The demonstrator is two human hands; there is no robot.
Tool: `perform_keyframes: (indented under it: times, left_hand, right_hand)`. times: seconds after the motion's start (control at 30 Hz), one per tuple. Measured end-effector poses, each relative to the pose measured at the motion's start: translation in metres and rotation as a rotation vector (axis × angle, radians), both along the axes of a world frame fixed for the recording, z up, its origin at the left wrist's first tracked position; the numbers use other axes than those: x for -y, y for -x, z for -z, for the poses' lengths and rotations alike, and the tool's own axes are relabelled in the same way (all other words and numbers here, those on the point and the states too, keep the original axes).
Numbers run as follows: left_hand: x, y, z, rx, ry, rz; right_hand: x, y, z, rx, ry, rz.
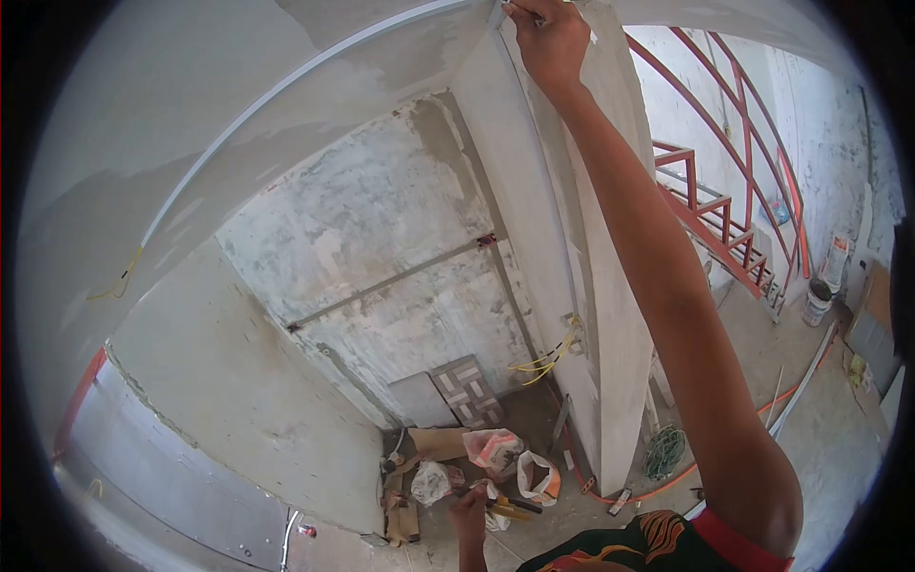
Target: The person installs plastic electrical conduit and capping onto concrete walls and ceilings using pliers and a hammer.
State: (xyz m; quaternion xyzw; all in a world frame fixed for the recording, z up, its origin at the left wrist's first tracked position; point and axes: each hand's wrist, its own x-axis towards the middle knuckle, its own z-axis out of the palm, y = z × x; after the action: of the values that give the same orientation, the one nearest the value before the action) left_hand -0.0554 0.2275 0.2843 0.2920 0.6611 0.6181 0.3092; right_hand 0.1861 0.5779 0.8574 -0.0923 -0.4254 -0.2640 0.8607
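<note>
My right hand is raised high to the top edge of the view, fingers pinched together at the corner of a concrete column. Whatever sits in that pinch is too small to make out. Close to those fingers ends a long white conduit strip that curves along the ceiling. Yellow wires stick out of its far end. Low in the view, my left hand is closed around a tool with yellow and dark parts, held above the floor clutter.
Open sacks, a plastic bag and cardboard lie below. Tiles lean on the back wall. Yellow wires hang beside the column. Right: a red metal staircase frame, a coil of green wire, an orange hose and buckets.
</note>
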Motion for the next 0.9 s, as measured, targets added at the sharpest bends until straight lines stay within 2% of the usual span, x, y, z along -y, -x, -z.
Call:
perform_keyframes:
  times: [0.1,0.23,0.27,0.3,0.4,0.47,0.57,0.6,0.67,0.73,0.9]
  left_hand:
    - [0.000,-0.004,-0.010,-0.196,0.034,-0.018]
    - [-0.003,-0.008,-0.015,-0.122,-0.150,0.022]
    - [-0.006,0.004,0.021,-0.077,-0.128,0.049]
    - [-0.009,0.009,0.029,-0.094,-0.053,-0.005]
    - [-0.007,0.004,0.035,-0.104,-0.167,-0.035]
    - [-0.008,-0.004,0.021,-0.105,-0.189,-0.123]
    - [-0.002,0.018,0.060,0.016,-0.096,-0.026]
    - [-0.006,0.020,0.071,0.007,-0.213,0.011]
    - [0.000,0.006,0.033,-0.037,-0.170,-0.062]
    - [0.000,0.004,0.008,0.032,-0.186,-0.066]
    - [-0.017,0.008,0.024,-0.025,-0.073,-0.059]
  right_hand:
    - [0.005,-0.002,0.003,0.018,0.106,-0.014]
    - [-0.006,-0.008,-0.001,0.049,-0.009,0.122]
    - [-0.013,-0.009,-0.001,0.056,-0.051,0.164]
    - [-0.018,-0.010,-0.002,0.062,-0.092,0.203]
    - [-0.009,-0.009,0.001,0.087,0.007,-0.032]
    - [-0.008,-0.010,0.001,0.118,0.010,-0.042]
    - [-0.008,-0.012,0.001,0.129,0.027,-0.013]
    - [-0.009,-0.012,0.001,0.132,0.035,-0.007]
    - [-0.009,-0.012,0.001,0.134,0.052,0.010]
    - [-0.010,-0.014,0.002,0.152,0.066,0.031]
    - [-0.009,-0.013,0.001,0.158,0.066,0.021]
